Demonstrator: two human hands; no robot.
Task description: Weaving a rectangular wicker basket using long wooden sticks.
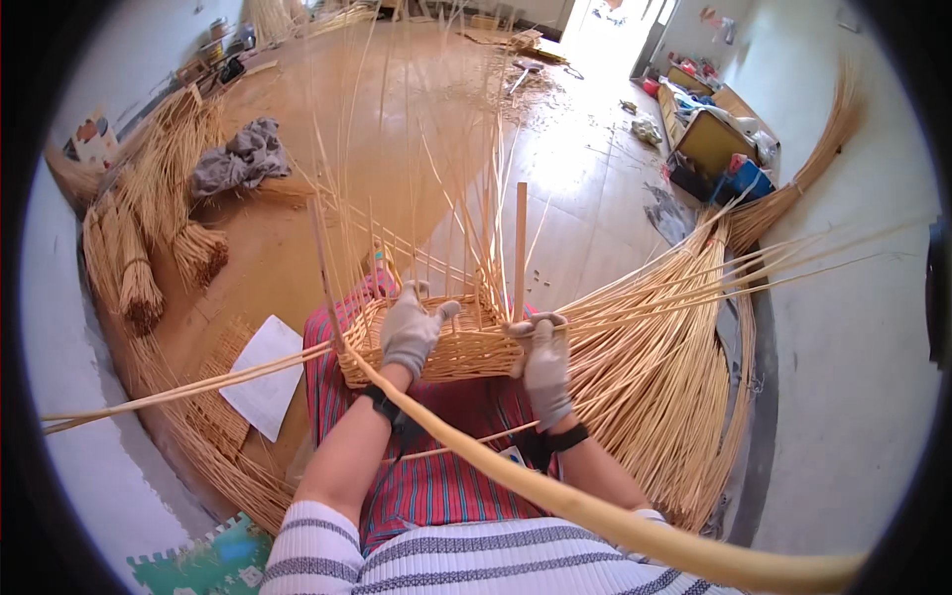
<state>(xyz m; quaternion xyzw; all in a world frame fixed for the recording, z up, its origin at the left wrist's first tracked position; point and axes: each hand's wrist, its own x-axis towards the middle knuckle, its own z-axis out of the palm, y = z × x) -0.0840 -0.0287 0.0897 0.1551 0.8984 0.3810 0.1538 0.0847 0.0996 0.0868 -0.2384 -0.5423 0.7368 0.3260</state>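
A partly woven wicker basket (466,355) rests on my lap, with thin upright rods rising from it. My left hand (410,330), in a pale glove, lies over its near wall; thumb and fingers are spread and touch the weave. At the right corner my right hand (546,372), gloved too, is closed on wicker strands (615,315) that trail off to the right. A thicker upright stake (521,248) stands beside that hand. From the left corner a long, pale rod (516,474) curves across the foreground over my arms.
A big bundle of loose wicker rods (654,387) fans out at my right. Tied bundles (129,263), a grey cloth (240,159) and a white sheet (266,377) lie on the left. Rods (188,387) jut leftward from the basket. Boxes and bags (719,149) stand along the right wall.
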